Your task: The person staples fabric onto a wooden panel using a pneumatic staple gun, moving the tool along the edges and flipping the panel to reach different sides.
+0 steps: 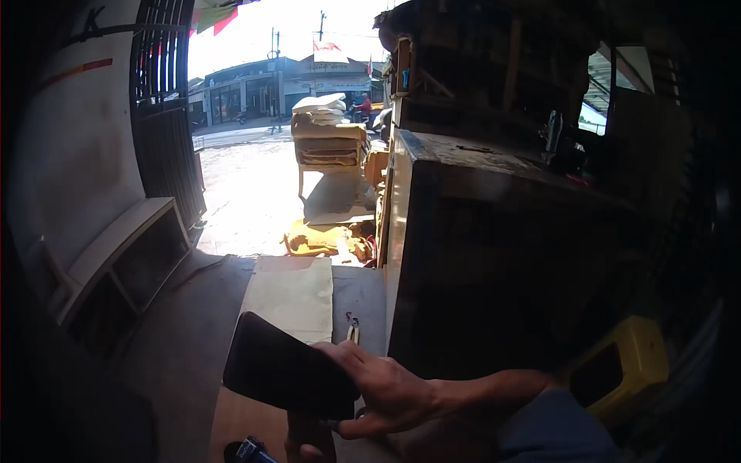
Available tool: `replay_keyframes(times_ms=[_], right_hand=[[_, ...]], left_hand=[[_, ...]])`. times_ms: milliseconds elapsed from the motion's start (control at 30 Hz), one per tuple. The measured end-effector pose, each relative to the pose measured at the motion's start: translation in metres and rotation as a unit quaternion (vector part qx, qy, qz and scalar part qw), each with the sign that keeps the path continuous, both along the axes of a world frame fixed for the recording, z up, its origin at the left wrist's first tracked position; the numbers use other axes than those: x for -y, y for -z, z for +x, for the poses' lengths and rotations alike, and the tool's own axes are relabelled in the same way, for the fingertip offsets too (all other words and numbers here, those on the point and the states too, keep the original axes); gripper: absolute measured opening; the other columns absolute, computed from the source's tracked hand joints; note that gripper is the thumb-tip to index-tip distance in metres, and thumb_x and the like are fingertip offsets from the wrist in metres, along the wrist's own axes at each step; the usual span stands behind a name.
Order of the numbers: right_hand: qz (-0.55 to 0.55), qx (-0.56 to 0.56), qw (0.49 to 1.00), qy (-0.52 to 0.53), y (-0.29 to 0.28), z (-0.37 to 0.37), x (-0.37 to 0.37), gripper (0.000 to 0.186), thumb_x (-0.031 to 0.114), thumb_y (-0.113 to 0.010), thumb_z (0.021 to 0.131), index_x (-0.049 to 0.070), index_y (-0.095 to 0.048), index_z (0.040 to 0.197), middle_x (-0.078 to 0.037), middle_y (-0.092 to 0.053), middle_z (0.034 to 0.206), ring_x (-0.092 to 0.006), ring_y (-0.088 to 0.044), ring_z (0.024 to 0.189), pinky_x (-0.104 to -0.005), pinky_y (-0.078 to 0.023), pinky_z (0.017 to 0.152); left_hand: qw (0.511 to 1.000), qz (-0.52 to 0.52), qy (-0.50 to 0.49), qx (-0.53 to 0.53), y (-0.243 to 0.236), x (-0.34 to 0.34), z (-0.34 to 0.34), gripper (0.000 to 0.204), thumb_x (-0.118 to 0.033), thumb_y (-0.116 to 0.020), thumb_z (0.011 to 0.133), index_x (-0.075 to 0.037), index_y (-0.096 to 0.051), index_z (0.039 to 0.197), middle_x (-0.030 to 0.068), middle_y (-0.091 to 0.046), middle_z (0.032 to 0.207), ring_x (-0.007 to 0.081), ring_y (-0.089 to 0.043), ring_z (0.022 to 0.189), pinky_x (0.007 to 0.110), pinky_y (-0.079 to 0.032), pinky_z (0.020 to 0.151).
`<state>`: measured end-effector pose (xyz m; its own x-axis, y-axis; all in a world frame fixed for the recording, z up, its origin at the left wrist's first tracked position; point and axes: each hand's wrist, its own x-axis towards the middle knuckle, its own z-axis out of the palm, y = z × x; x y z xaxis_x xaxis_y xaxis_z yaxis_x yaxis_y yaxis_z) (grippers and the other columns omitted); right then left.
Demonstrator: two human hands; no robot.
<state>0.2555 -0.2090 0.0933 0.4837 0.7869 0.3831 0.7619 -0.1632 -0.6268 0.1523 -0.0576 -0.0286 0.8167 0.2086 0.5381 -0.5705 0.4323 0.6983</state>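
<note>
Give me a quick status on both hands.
Right hand grips dark flat panel. Left hand barely in view at lower edge, grip unclear. Pliers on floor ahead.

Black flat slab (289, 374), rectangular with rounded corners, matte, tilted with upper-left corner raised; right edge gripped in right hand (386, 393), held above tan sheet (292, 297) on floor.

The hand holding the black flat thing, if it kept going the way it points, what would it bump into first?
The right hand points left, gripping a dark flat panel. Going straight on, it would probably cross bare floor and first meet the white open-sided shelf frame by the wall, though depth is hard to judge.
</note>
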Motion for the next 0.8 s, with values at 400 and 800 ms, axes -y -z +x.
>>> replay_keyframes(times_ms=[400,800], right_hand=[[-0.003,0.091,0.738,0.669,-0.202,0.152,0.275,0.097,0.056,-0.071,0.07,-0.016,-0.051,0.132,-0.028,-0.066,0.119,-0.0349,-0.066,0.108,-0.039,-0.051,0.093],[-0.14,0.023,0.674,0.725,-0.172,0.242,0.308,0.083,0.062,-0.072,0.077,0.013,-0.057,0.141,-0.015,-0.035,0.159,-0.0351,-0.02,0.15,-0.0579,-0.013,0.121]], left_hand=[[0.622,0.749,0.196,-0.115,0.082,0.0,0.035,0.062,-0.033,-0.068,0.09,-0.005,-0.049,0.141,0.0232,-0.057,0.135,0.0466,-0.06,0.111,0.054,-0.049,0.094],[0.568,0.724,0.316,0.23,0.017,0.25,0.095,0.055,-0.031,-0.059,0.097,-0.006,-0.047,0.145,0.0223,-0.051,0.144,0.0424,-0.053,0.125,0.05,-0.044,0.105]])
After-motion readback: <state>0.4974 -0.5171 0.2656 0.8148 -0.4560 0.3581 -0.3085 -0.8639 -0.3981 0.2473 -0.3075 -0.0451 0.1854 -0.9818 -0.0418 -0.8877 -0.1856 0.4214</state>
